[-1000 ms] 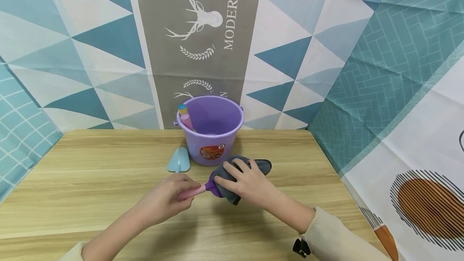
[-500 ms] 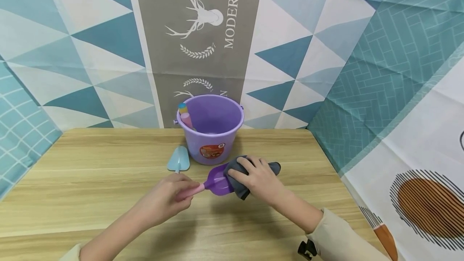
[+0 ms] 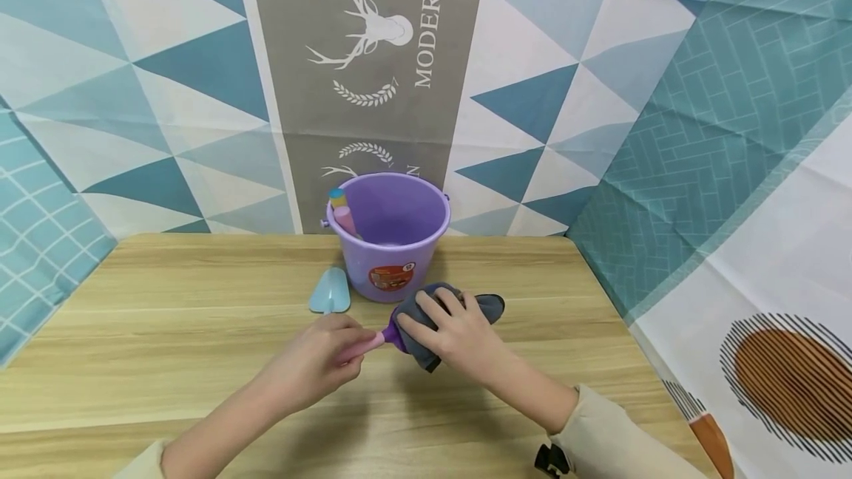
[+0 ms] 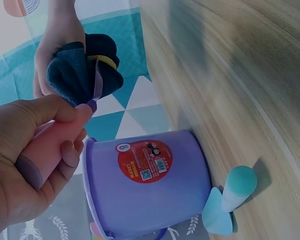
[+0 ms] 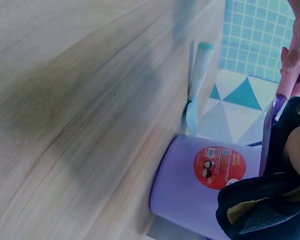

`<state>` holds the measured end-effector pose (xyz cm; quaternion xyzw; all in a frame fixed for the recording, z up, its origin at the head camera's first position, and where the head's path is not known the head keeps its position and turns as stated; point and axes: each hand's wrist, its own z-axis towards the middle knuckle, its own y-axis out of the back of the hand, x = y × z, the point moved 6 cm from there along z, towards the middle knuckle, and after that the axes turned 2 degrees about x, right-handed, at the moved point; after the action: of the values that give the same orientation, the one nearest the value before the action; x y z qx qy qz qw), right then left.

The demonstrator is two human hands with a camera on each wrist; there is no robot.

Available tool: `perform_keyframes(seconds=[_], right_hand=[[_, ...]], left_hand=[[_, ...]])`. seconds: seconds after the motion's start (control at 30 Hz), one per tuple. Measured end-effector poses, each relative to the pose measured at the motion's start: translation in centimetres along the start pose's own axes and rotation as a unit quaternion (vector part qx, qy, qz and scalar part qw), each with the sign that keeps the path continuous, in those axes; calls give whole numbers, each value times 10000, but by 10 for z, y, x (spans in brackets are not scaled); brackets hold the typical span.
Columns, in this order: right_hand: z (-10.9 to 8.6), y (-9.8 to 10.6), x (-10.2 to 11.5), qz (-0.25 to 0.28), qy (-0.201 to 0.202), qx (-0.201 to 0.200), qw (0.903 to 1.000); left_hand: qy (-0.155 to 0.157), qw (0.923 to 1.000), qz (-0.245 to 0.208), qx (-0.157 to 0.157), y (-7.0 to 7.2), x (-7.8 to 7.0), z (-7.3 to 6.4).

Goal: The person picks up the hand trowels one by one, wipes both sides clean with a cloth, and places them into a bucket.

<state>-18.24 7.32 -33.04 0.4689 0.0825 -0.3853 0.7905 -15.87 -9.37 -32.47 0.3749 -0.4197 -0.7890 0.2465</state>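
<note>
In the head view my left hand (image 3: 326,357) grips the pink handle of a purple toy shovel (image 3: 367,346), which is held out sideways above the table. My right hand (image 3: 459,333) holds a dark grey cloth (image 3: 491,307) folded over the shovel's blade, its fingers bent on top. Only a sliver of purple blade shows in the head view beside the cloth. From the right wrist, the blade's purple underside (image 5: 266,142) is visible along the cloth (image 5: 262,207). The left wrist view shows the cloth (image 4: 70,75) wrapping both sides of the blade.
Behind the hands a purple bucket (image 3: 359,266) stands on the wooden table (image 3: 200,331), with pink and blue-yellow handles (image 3: 344,219) leaning inside. A light blue toy shovel (image 3: 330,291) lies at its left. Patterned cloth walls (image 3: 519,205) enclose the back and sides.
My right hand slid the cloth right along the blade, baring part of it, then back left toward the handle, covering it again. The left hand kept its grip with little movement.
</note>
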Motion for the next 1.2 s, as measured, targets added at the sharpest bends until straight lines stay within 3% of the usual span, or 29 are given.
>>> perform_keyframes(seconds=[0.17,0.37,0.63,0.8,0.93,1.2], right_hand=[[-4,-2,-5,-156,-84,63,9998],[-13,-2,-17,116,-400,223,9989],[-19,0,-24,442,-718,277,9961],[-11,3,-14,495,-508,119,9974],[-4,3,-6,192,-243,47,9995],[-4,0,-7,-151,-258,302,9991]], left_hand=[[-136,9998,-24,-147,1,-1,-2],[-285,9990,-30,-331,3,0,-7],[82,9998,-87,-136,4,2,-9],[159,9999,31,-29,1,1,-6],[60,9998,197,10,-3,-3,-2],[-208,9992,320,-152,-2,-6,-2]])
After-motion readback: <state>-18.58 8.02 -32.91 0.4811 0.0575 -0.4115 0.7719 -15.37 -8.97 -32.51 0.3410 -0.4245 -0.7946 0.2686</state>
